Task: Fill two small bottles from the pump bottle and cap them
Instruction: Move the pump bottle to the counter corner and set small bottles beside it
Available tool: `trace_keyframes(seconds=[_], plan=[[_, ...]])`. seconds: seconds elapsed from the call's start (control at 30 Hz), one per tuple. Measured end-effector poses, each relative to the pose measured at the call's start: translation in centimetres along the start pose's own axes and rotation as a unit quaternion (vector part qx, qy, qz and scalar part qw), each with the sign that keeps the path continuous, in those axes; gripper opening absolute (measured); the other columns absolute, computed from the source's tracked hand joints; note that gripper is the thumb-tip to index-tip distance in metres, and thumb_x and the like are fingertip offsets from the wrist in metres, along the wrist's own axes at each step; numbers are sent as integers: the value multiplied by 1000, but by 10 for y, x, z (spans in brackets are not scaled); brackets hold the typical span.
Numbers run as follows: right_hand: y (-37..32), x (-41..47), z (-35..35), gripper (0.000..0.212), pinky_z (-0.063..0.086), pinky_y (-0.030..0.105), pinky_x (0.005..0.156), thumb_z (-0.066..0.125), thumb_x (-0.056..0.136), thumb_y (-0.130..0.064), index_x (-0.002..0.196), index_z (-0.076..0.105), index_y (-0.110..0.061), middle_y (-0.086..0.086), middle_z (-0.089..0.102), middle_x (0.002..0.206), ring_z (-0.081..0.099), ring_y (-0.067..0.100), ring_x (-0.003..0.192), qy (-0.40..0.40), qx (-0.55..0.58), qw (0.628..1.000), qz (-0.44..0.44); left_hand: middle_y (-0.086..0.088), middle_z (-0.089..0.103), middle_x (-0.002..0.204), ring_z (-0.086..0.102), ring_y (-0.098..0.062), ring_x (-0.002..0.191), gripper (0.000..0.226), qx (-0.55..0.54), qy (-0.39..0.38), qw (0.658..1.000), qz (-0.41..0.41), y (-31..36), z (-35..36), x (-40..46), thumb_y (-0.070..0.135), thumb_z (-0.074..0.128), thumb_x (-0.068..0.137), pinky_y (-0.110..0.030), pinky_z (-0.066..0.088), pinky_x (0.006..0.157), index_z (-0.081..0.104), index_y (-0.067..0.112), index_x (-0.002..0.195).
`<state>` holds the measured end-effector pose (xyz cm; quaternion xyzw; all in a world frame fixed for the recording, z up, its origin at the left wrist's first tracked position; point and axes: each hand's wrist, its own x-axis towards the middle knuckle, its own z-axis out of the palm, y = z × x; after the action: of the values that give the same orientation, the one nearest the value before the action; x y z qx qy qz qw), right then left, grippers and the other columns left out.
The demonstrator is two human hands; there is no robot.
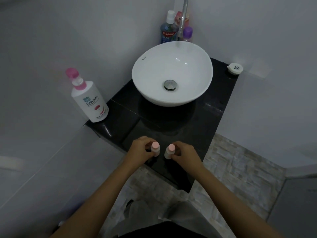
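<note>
Two small pale bottles with pink caps stand side by side near the front edge of the black counter [180, 134]. My left hand [140, 150] is wrapped around the left small bottle [155, 148]. My right hand [184, 152] grips the right small bottle [169, 151]. Both caps sit on the bottles. The white pump bottle [90, 100] with a pink pump head stands upright at the counter's left corner, apart from both hands.
A white bowl sink [172, 73] with a metal drain fills the middle of the counter, under a chrome tap [182, 18]. Mouthwash and other bottles [169, 30] stand behind it. A small white round container [235, 68] sits at the right back corner. Walls close in left and right.
</note>
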<state>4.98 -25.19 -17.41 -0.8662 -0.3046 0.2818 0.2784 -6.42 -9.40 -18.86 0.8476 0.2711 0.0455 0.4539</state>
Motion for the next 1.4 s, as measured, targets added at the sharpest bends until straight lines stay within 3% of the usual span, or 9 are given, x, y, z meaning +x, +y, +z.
trace_keyframes(seconds=[0.27,0.47,0.67,0.8,1.07,1.4], plan=[[-31,28,-9,32,55,33,86,71,80,-20,111,63,-20,-2,69,103,64,11,93,-24,19,997,-64,-3,64,104,64,-14,94,36,-12,67,997,-25,2,-35,-3,11,79,70,-30,54,88,69,14,105],[-88,75,-9,27,53,28,80,71,77,-15,104,66,-17,-1,70,93,66,12,86,-55,14,990,-132,4,64,99,61,-14,89,35,37,207,972,-104,-8,-78,2,21,78,70,-33,52,79,68,22,104],[-146,137,22,22,52,31,84,69,78,-13,99,65,-10,5,69,94,64,18,89,-87,6,980,-179,-6,69,97,63,-19,85,26,-34,330,925,-185,-30,-105,24,17,78,70,-28,49,73,69,12,94],[-168,167,50,22,48,27,77,69,78,-9,99,64,-7,8,68,95,62,16,87,-101,-7,978,-184,-10,69,96,64,-24,86,28,-48,355,905,-229,-46,-112,39,17,79,68,-32,51,72,68,9,93],[-186,196,86,13,55,39,82,61,84,-15,94,62,-5,12,67,94,65,24,87,-134,-35,974,-178,-13,69,91,64,-27,81,23,-39,366,889,-271,-65,-113,53,12,77,68,-31,49,65,66,3,87],[-194,209,96,14,56,41,78,64,81,-12,88,61,0,18,68,94,65,31,86,-134,-33,972,-190,-14,69,91,65,-27,81,22,-57,394,875,-276,-70,-115,68,13,74,71,-34,52,67,66,2,88]])
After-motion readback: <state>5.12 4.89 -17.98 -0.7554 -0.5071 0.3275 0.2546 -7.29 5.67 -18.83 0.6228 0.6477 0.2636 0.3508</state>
